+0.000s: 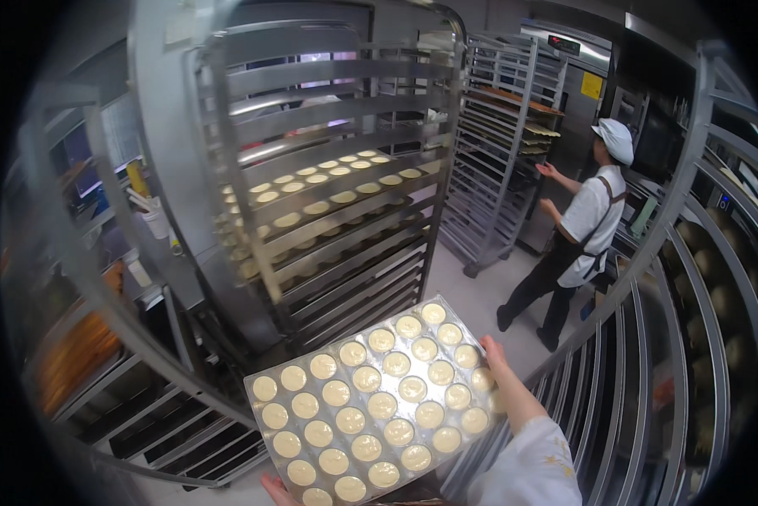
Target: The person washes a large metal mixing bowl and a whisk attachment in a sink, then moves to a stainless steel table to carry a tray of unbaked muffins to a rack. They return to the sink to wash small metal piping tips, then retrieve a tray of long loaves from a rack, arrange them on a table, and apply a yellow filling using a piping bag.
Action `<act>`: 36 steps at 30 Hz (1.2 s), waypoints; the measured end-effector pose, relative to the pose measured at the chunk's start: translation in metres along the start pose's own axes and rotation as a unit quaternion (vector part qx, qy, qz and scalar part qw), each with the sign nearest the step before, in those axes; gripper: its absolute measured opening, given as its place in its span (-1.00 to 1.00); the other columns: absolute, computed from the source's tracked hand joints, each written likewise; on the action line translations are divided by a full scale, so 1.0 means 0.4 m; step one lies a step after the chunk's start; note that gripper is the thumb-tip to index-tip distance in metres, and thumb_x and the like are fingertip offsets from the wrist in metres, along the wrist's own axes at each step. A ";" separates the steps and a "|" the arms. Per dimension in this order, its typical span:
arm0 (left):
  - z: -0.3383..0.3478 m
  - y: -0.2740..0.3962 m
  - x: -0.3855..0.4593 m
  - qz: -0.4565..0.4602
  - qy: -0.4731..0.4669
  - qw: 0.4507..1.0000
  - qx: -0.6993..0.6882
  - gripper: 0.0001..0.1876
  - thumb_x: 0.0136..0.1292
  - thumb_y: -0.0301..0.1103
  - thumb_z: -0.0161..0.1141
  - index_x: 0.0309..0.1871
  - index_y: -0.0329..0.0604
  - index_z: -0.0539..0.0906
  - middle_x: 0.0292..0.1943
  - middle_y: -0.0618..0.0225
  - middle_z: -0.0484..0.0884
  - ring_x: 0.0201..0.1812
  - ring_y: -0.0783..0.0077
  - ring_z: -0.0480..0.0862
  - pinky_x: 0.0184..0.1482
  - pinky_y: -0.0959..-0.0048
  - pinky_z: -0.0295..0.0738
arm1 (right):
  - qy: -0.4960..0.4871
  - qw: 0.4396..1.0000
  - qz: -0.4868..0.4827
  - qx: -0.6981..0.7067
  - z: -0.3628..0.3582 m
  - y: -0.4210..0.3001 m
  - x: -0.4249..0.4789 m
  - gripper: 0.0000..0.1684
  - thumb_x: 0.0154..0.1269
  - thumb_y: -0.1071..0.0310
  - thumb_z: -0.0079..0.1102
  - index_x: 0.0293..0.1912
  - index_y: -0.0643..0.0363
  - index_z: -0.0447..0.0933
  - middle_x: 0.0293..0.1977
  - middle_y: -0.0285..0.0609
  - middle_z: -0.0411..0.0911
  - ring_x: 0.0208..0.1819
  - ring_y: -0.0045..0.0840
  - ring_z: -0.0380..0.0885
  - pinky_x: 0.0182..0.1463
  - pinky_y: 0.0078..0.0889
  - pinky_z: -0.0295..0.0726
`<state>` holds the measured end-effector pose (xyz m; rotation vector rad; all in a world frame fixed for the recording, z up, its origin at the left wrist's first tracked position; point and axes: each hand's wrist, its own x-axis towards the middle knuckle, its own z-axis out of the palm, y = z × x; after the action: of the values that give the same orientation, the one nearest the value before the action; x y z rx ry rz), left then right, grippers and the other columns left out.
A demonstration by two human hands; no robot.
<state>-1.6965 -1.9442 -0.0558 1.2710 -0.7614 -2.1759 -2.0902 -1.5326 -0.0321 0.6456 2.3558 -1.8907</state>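
A metal muffin tray [347, 405] filled with pale batter spans the space in front of me, slightly tilted in the view. My right hand [494, 351] grips its right edge. At the lower left corner, my left hand [276, 489] holds the near edge, and only some of its fingers show. Beyond the tray's far side stands a tall metal rack [354, 114]. On its middle levels sit similar batter-filled trays [328, 183].
A second rack [489, 158] with baked sheets stands farther back. A co-worker [591, 209] in a white cap faces it. Another rack frame [632, 303] curves along my right. At left, a rack [164, 373] carries a tray of browned bake [78, 354].
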 end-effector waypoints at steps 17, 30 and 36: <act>0.623 -0.508 -0.016 -0.066 -0.116 0.989 0.066 -0.44 0.12 0.16 -0.16 -0.25 -0.23 0.52 -0.28 0.30 0.58 -0.19 0.36 0.51 -0.04 0.43 0.32 | 0.075 0.996 -0.046 -0.018 -0.450 -0.103 0.739 -0.50 -0.02 0.02 -0.03 -0.44 0.34 0.56 -0.50 -0.18 0.53 -0.45 -0.49 0.41 -0.35 -0.43 0.31; 1.277 -0.615 -0.040 -0.177 -0.240 0.942 0.155 -0.53 0.22 -0.04 -0.23 -0.13 -0.26 0.51 -0.17 0.26 0.60 -0.13 0.27 0.55 0.00 0.30 0.40 | 0.314 0.949 0.002 -0.004 -0.881 0.021 0.896 -0.46 0.01 -0.02 -0.03 -0.44 0.35 0.56 -0.48 -0.10 0.54 -0.37 -0.44 0.44 -0.23 -0.39 0.37; 1.432 -0.715 0.038 -0.281 -0.275 0.906 0.156 -0.50 0.23 -0.02 -0.26 -0.10 -0.29 0.50 -0.16 0.20 0.58 -0.10 0.25 0.55 0.03 0.28 0.40 | 0.356 0.923 0.028 0.142 -0.989 0.186 0.879 -0.58 0.02 0.03 -0.01 -0.51 0.25 0.44 -0.52 -0.26 0.41 -0.42 -0.53 0.32 -0.29 -0.41 0.33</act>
<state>-2.2524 -1.6277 -0.0276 1.1159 -1.1001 -3.0583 -2.2993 -1.0461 -0.1060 1.6526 2.3555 -2.2728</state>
